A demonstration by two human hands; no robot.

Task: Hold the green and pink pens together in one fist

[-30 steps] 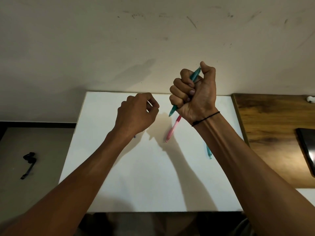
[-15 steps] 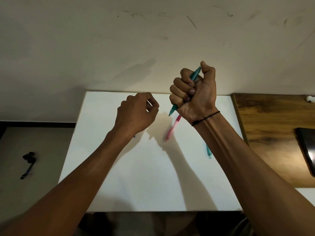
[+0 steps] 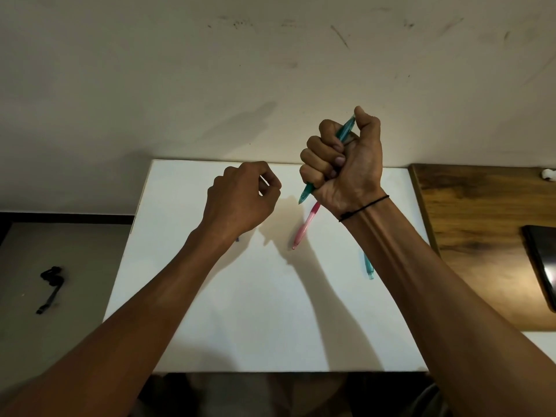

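My right hand [image 3: 346, 164] is raised above the white table [image 3: 240, 311] in a fist around a teal pen [image 3: 343, 133], thumb on its top end, tip pointing down-left. My left hand [image 3: 240, 200] hovers to its left, fingers curled with nothing visible in them. A pink pen [image 3: 304, 230] lies on the table below the right hand. Another teal pen [image 3: 368, 267] lies partly hidden behind my right forearm. A small dark thing [image 3: 237, 239] peeks out from under my left wrist.
A wooden surface [image 3: 469, 236] adjoins the table on the right, with a dark flat device [image 3: 541, 266] at its right edge and a small white object [image 3: 549, 173] at the back. A black strap [image 3: 51, 284] lies on the floor at left. A scuffed wall stands behind.
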